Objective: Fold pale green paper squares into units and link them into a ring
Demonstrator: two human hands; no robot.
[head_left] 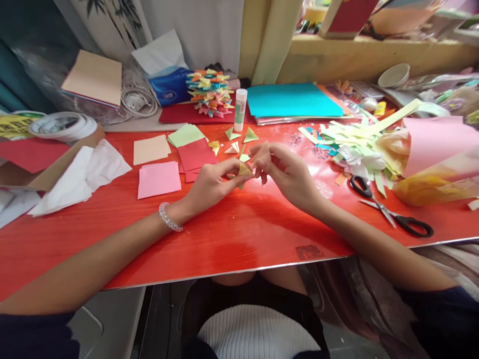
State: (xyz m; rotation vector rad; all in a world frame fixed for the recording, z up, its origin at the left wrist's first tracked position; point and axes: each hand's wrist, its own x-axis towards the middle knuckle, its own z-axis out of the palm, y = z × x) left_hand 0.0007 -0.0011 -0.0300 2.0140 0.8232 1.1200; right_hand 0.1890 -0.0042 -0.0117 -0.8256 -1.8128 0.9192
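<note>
My left hand (213, 187), with a beaded bracelet at the wrist, pinches a small folded yellow paper piece (245, 170) between thumb and fingers. Close beside it, my right hand (286, 172) grips a folded peach paper piece (261, 153). The fingertips of both hands nearly meet above the red table (239, 234). Just beyond them lie small folded pieces: a green one (251, 134), a yellow one (214, 146) and a white one (232, 148). Pink squares (159, 180), red squares (196, 153) and a peach sheet (151, 149) lie to the left.
A glue stick (240, 109) stands upright behind the folded pieces, near a multicoloured paper model (210, 93). Turquoise sheets (295, 99) lie behind. Black-handled scissors (391, 212) rest open at the right, by paper strips (350, 137). White tissue (84, 174) is at the left.
</note>
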